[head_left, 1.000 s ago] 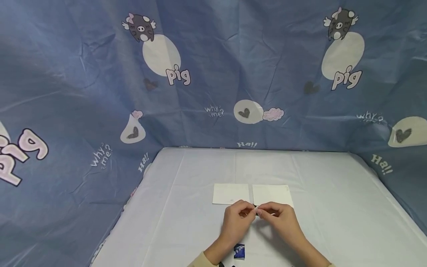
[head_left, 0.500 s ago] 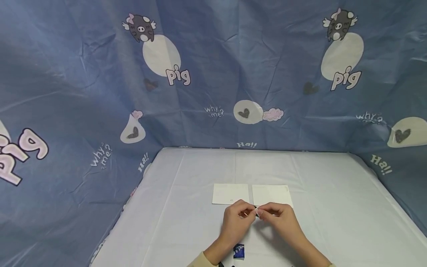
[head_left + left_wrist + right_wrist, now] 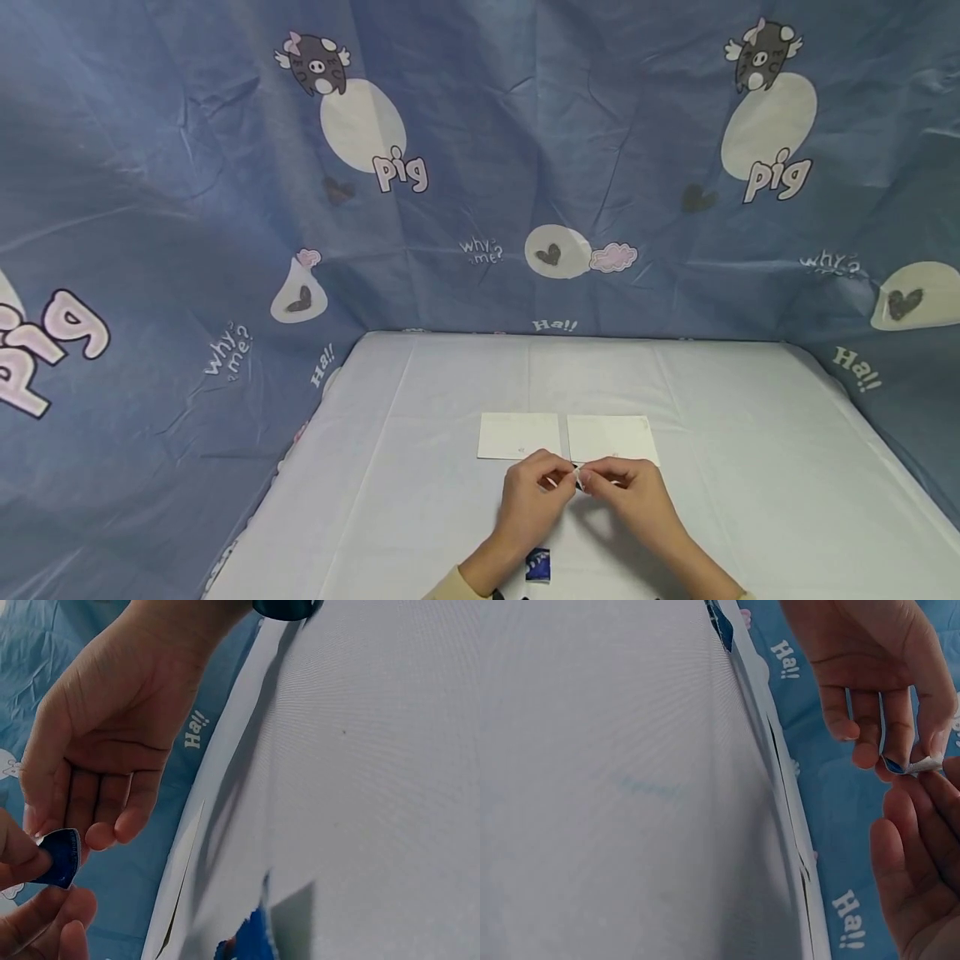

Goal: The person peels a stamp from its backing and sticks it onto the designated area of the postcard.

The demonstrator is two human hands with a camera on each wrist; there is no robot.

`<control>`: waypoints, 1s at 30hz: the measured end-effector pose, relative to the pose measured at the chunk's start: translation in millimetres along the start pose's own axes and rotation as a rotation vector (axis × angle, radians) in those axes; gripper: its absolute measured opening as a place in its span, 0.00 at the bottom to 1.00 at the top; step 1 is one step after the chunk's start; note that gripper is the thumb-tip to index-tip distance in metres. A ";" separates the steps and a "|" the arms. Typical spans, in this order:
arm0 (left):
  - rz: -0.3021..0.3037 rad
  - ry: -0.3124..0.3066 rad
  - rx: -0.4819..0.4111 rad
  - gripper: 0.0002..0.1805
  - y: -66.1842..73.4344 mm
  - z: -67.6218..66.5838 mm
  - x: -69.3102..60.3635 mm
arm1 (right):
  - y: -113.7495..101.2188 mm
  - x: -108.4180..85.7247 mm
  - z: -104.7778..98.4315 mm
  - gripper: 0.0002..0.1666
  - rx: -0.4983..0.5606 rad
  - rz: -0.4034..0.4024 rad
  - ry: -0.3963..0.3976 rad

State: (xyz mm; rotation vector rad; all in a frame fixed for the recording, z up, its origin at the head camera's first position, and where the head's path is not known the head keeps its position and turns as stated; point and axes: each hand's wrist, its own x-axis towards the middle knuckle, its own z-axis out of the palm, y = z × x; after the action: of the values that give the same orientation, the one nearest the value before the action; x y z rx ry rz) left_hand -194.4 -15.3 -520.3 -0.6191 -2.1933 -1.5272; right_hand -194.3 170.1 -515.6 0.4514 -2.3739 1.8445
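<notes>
Booth (image 3: 135, 208): pig-print curtain (image 3: 465, 125), white table (image 3: 750, 467)

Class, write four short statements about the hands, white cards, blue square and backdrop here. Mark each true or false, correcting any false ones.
1. The left hand and right hand both pinch one small blue piece. True.
2. The two cards overlap. False: a gap separates the left white card from the right white card.
3. A blue square lies on the white table, between the forearms. True.
4. The cloth behind is plain red. False: the backdrop is blue, with printed pigs and lettering.
</notes>
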 end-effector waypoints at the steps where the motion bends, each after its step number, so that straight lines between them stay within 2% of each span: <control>1: 0.000 -0.002 0.003 0.09 0.3 -0.1 -0.1 | -0.4 -0.4 0.1 0.04 -0.001 -0.002 -0.001; 8: 0.025 -0.007 0.007 0.10 1.5 -0.1 -0.5 | -0.8 -1.2 -0.1 0.03 -0.013 -0.027 0.005; 17: 0.048 -0.018 0.012 0.09 1.6 0.5 0.0 | -1.0 0.3 -0.8 0.05 -0.082 -0.049 0.028; 25: 0.034 -0.017 0.017 0.08 2.1 -0.3 0.9 | -3.7 0.4 -0.4 0.03 0.009 -0.011 0.007; 30: 0.036 -0.022 0.013 0.07 1.7 -0.6 0.0 | -3.1 0.0 -0.7 0.02 0.021 -0.037 -0.011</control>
State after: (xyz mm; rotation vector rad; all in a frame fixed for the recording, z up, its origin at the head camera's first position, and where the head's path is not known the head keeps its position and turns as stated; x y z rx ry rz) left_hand -193.5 -15.4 -518.8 -0.6708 -2.1945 -1.4941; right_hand -193.5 170.1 -512.6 0.5052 -2.3389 1.8571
